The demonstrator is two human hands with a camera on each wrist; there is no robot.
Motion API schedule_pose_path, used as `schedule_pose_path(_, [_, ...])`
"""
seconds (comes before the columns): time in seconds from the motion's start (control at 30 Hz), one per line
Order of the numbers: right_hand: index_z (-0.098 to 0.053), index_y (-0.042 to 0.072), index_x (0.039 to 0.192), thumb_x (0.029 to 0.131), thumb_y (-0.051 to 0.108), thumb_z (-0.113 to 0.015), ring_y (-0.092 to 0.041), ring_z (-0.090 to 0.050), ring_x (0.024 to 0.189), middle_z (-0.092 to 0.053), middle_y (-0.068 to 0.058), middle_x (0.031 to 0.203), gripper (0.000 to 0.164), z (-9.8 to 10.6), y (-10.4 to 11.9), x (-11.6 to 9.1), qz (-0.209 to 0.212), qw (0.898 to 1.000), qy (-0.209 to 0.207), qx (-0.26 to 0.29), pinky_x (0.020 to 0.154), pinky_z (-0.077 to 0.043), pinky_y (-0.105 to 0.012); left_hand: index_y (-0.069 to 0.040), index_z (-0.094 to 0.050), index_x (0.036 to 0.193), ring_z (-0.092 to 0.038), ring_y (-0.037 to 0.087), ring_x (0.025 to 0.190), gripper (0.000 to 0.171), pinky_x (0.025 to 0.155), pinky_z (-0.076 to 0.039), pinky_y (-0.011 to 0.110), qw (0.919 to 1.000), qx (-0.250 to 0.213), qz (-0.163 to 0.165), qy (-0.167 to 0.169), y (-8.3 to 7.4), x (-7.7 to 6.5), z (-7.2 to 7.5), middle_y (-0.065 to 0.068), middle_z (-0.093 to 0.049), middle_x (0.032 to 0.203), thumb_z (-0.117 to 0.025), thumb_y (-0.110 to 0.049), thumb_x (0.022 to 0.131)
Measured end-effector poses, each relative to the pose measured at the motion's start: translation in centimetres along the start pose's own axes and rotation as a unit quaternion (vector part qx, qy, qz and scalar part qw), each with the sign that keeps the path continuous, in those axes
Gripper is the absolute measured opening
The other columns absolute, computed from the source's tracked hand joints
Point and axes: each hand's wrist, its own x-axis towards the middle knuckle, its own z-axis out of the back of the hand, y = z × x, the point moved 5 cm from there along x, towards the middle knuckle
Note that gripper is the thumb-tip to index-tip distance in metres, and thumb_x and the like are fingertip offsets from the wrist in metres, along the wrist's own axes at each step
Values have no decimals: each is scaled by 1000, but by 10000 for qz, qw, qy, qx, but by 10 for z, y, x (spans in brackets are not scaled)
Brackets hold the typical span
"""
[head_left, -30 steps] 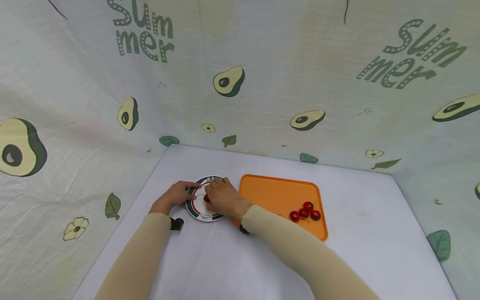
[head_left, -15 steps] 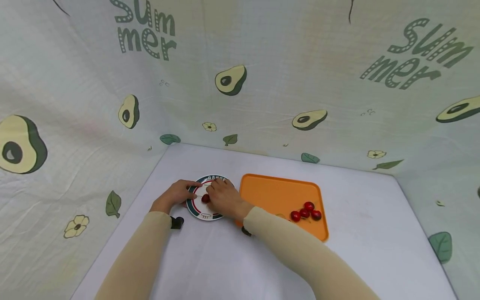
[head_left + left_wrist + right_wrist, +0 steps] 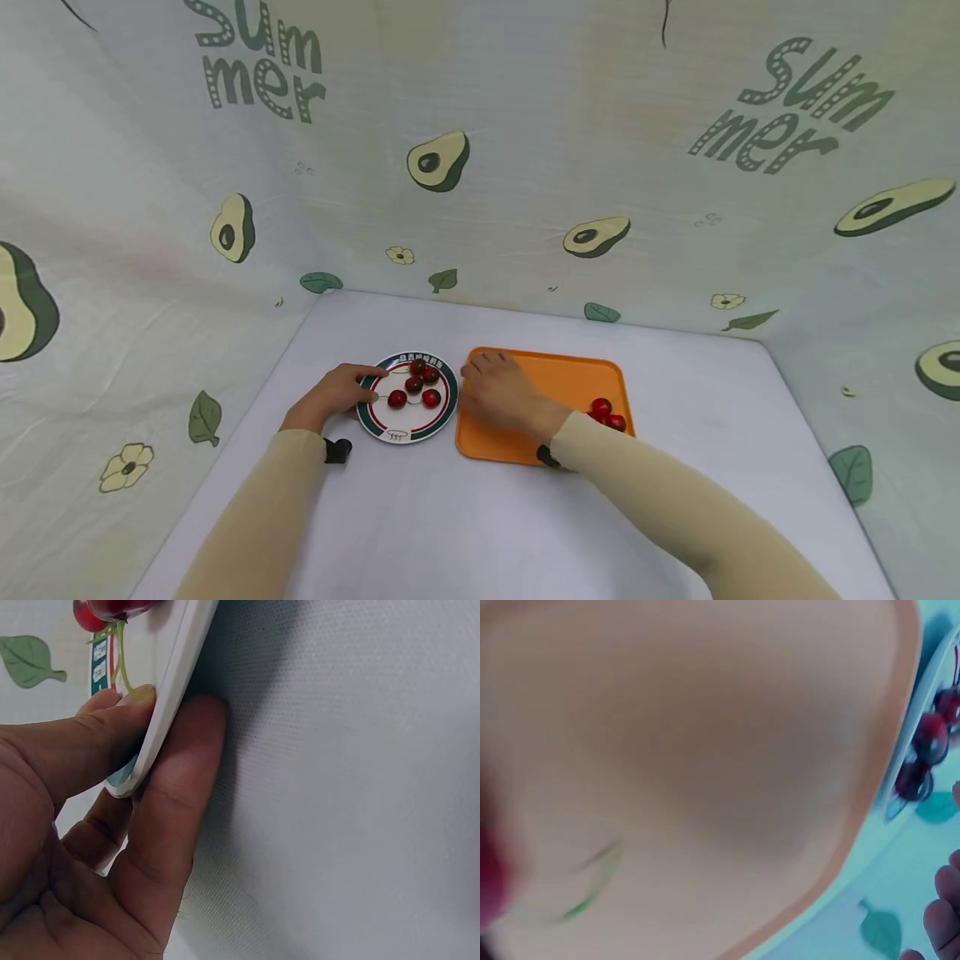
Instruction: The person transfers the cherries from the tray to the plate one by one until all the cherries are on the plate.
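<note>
My left hand [image 3: 330, 398] pinches the left rim of a white plate [image 3: 422, 429] with a green and red border. In the left wrist view its thumb [image 3: 120, 724] lies on top of the plate, close to a cherry stem, while a finger [image 3: 176, 795] reaches underneath. Several dark red cherries [image 3: 414, 384] with stems lie on the plate. My right hand [image 3: 504, 396] hovers over the left part of an orange tray [image 3: 573, 379], its fingers loosely bent and holding nothing. At the tray's right side sit more cherries [image 3: 602, 407], partly hidden by the right forearm.
Plate and tray stand side by side on a white table [image 3: 450, 517], a narrow gap between them. A cloth wall [image 3: 525, 192] printed with avocados and leaves rises behind the table and along its sides. In the right wrist view a blurred green stem [image 3: 600, 881] crosses the tray.
My right hand has left the plate and moved right over the tray, uncovering the cherries on the plate. The left hand keeps its hold on the rim. The head view has shifted slightly.
</note>
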Motion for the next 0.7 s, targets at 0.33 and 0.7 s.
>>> schedule_pose_path(0.33, [-70,6,119,94,36,-80,-28,-59,101,-68,-8,109,40,28,-47,-85,-144,9991,-375,-117,90,-48,-44,-14,-62,149,-60,27,97,50,82,-49,34,9999,122,-83,55,1,2,-1,28,-54,143,-71,-16,99])
schedule_pose_path(0.7, [-71,10,109,92,44,-80,-24,-54,92,-64,-5,100,38,10,-62,-152,-436,9978,-493,-108,79,-40,-37,-11,-60,149,-60,29,99,52,84,-50,36,9998,170,-83,105,-4,1,-2,31,-53,142,-72,-16,99])
